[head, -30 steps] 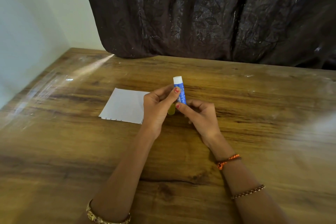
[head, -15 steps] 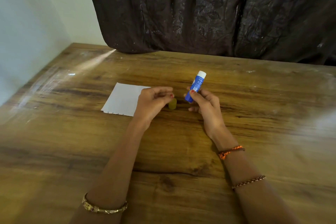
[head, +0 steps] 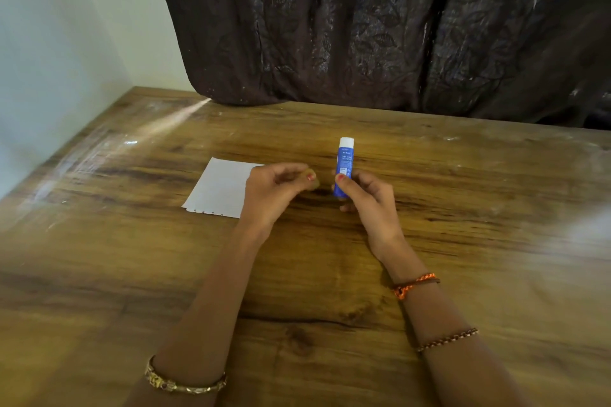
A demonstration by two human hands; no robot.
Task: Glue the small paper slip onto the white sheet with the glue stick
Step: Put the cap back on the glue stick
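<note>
Wooden worktop (head: 330, 274), glossy grain, dark curtain (head: 380, 26) hanging behind its far edge, pale wall (head: 66, 43) beyond my left side. My right hand (head: 367, 198) holds the glue stick (head: 345, 166) upright, thumb and fingers (head: 341, 179) curled round its lower blue body, white end sticking up clear above them. The stick's base is low, close to the worktop; contact unclear. My left hand (head: 274, 192) is just beside the right, small gap between them, fingers curled inward with thumb and forefinger tips pinched together. A small yellowish piece (head: 314, 184) shows at those tips; blurred, can't tell if it's the paper slip or the stick's cap, or whether I actually grip it. White sheet (head: 220, 188) lies flat on the worktop, outward of my left fingers, its near corner tucked under that hand, one edge with little punched marks facing me. Sheet is apart from the glue stick, with my left hand between them. Gold bangle (head: 185, 385) on my left forearm, orange thread (head: 415, 284) and a beaded band (head: 446, 339) on my right.
</note>
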